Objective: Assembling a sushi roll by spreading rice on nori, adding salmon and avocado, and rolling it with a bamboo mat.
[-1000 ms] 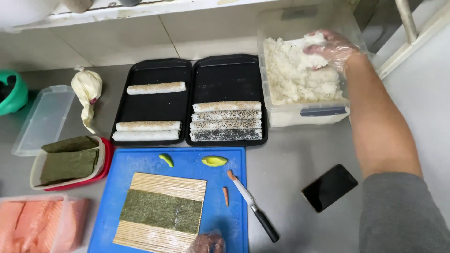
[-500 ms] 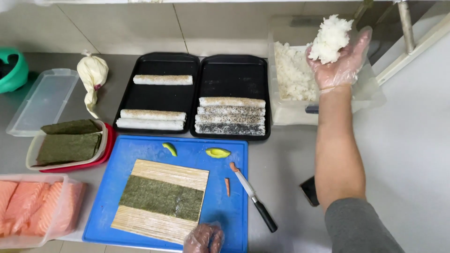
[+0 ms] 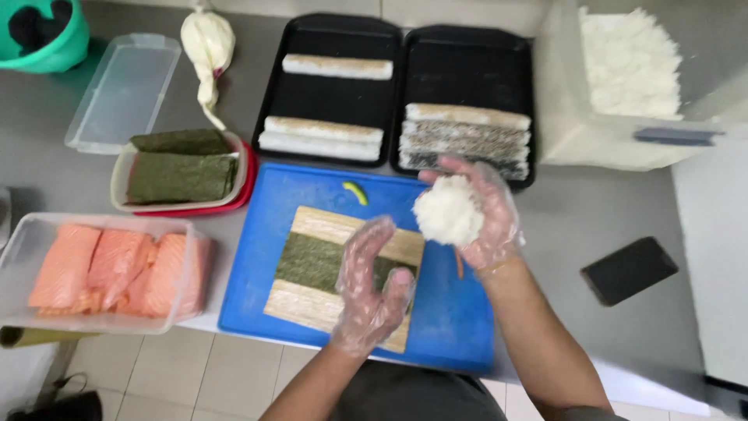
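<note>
— Where is the ball of rice (image 3: pixel 447 221)?
— It sits in the person's right hand (image 3: pixel 477 214), whose gloved grip is cupped around it, fingers curled under and behind. It hangs above the right edge of the bamboo mat (image 3: pixel 340 274), over the blue cutting board (image 3: pixel 265 257).

— And the left hand (image 3: pixel 370 290)?
— Also in a clear glove, grip spread apart and holding nothing, palm down over the nori sheet (image 3: pixel 312 261) that lies across the mat.

— What lies around the board?
— Behind it are two black trays (image 3: pixel 467 58) side by side, carrying finished rolls (image 3: pixel 466 139) (some pale, some dark-speckled). Right of them stands a clear tub of white rice (image 3: pixel 627 66). To the left, a red-rimmed dish holds stacked nori (image 3: pixel 181 168), and nearer the surface's (image 3: pixel 592 210) edge a clear box holds salmon pieces (image 3: pixel 109 269). A dark phone (image 3: pixel 628 270) lies on the right.
</note>
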